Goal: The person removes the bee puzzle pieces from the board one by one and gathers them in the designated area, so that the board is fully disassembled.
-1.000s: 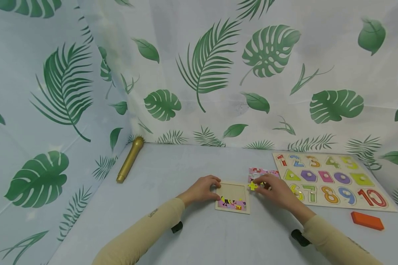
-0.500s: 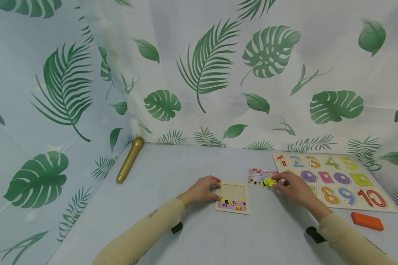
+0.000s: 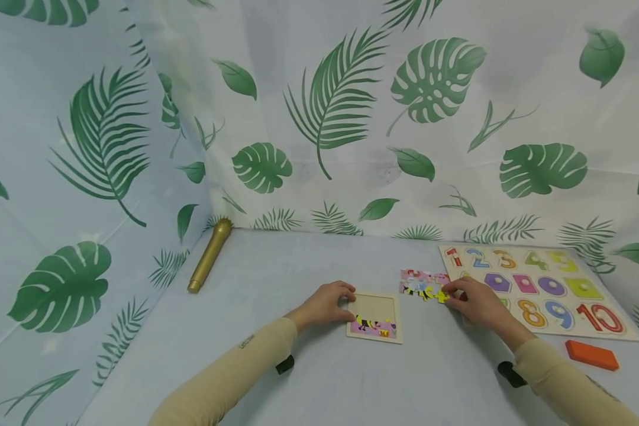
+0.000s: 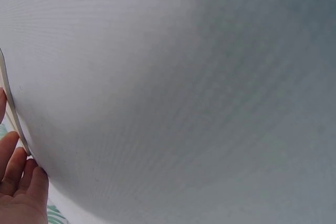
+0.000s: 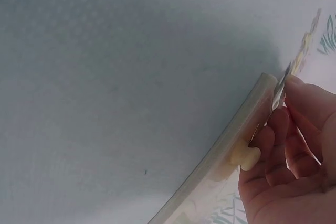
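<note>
Left hand (image 3: 325,305): fingers bent, thumb low and forefinger high along the left rim of a square wooden puzzle tray (image 3: 375,307), gripping it lightly. Grip probably there to stop the tray sliding; it also leaves the face uncovered. Left wrist view shows only fingertips at the tray's edge.

Tray lies flat on the cloth-covered counter (image 3: 319,384). Lower part filled with joined pieces (image 3: 375,327), pink with black and yellow; bare wood above.

Right hand (image 3: 479,305): thumb and forefinger closed in a pinch on a yellow puzzle piece (image 3: 442,296), other fingers curled in. Piece sits at the near right corner of a pink puzzle section (image 3: 412,281) lying outside the tray; whether they interlock, cannot tell. Edge hold seems chosen for a thin part with no handle. Section lies just right of the tray, presumably for short reach.

Right hand overlaps the left side of a number-and-shape board (image 3: 544,299), whose knobs suit lifting by fingertip. Orange block (image 3: 592,355) and gold microphone (image 3: 209,257) lie off to opposite sides, apparently out of the working space.
</note>
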`<state>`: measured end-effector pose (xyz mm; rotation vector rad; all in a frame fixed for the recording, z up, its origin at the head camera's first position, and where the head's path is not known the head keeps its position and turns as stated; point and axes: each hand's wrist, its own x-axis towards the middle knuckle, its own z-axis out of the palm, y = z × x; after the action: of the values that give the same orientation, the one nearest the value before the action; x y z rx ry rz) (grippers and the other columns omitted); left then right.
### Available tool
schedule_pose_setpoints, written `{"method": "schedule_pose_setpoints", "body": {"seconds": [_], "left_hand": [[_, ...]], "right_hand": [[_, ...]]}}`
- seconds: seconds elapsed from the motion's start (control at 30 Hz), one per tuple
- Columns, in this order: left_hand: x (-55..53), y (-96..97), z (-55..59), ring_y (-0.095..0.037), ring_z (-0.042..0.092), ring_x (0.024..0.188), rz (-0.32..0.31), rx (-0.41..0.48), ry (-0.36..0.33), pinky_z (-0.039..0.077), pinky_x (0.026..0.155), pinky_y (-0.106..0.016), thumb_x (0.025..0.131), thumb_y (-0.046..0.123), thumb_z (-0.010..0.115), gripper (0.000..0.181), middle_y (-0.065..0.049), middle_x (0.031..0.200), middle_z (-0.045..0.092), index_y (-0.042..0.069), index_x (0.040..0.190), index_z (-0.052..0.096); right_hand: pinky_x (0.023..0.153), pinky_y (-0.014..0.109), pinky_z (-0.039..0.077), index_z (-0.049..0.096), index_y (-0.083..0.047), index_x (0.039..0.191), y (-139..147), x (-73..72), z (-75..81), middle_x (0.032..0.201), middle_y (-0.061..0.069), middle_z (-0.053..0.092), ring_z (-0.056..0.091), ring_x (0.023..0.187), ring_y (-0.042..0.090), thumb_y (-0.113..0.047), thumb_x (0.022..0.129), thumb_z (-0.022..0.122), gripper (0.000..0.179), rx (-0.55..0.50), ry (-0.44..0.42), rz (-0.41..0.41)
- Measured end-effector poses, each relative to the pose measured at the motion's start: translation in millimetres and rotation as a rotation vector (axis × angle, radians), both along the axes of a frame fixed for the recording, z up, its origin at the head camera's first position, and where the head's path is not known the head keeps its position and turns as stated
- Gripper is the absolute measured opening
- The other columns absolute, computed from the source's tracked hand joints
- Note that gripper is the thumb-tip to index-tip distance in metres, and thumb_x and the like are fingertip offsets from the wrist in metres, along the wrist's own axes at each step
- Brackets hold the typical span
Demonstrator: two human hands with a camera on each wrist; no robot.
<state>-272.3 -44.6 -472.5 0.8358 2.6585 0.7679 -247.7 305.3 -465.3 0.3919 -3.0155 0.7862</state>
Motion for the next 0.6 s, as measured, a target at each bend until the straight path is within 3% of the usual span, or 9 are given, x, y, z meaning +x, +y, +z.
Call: {"method": "schedule_pose_setpoints", "body": {"seconds": [0.33, 0.6], "left_hand": [[3.6, -0.7, 5.9, -0.021, 0.049, 0.128, -0.015, 0.004, 0.022, 0.037, 0.109, -0.033, 0.085, 0.022, 0.078, 0.038, -0.005, 0.135, 0.057, 0.004, 0.116, 0.068], [0.6, 1.3, 1.0, -0.018, 0.049, 0.129, 0.006, -0.014, 0.007, 0.037, 0.109, -0.03, 0.083, 0.024, 0.08, 0.041, -0.003, 0.136, 0.056, 0.006, 0.118, 0.068]], "right_hand": [[0.065, 0.032, 0.045, 0.069, 0.001, 0.105, -0.7, -2.4, -3.1, 0.088, 0.003, 0.057, 0.05, 0.078, 0.02, -0.007, 0.086, 0.073, 0.02, 0.023, 0.021, 0.022], [0.065, 0.032, 0.044, 0.069, 0.001, 0.105, -1.6, -2.3, -5.6, 0.088, 0.003, 0.057, 0.05, 0.078, 0.02, -0.006, 0.086, 0.072, 0.02, 0.032, 0.039, 0.022]]}}
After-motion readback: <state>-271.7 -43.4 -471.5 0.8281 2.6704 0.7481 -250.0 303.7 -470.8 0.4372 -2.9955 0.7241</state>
